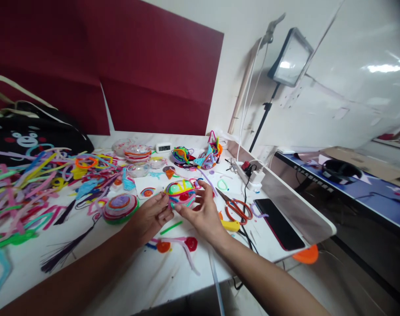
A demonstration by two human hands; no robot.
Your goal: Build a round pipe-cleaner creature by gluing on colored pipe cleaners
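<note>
A small round ornament (pixel 181 193), wrapped in yellow, red, green and blue fuzzy strips, is held between both hands above the white table (pixel 120 259). My left hand (pixel 150 217) grips its left edge with thumb and fingertips. My right hand (pixel 204 210) curves round its right side, thumb at the lower front and fingers behind. Left of my left hand lies a round piece (pixel 120 208) in purple, red, pink and green coils. A short green strip (pixel 171 227) and a red coiled flower (pixel 191 243) lie beneath the hands.
Fuzzy strips (pixel 31 188) are heaped on the left beside a black bag (pixel 38 131). Orange-handled scissors (pixel 239 211), a yellow tool (pixel 230 225), a black phone (pixel 279 224) and a power strip (pixel 250 175) lie right. Clear bowls (pixel 138 153) and finished ornaments (pixel 211 156) stand behind.
</note>
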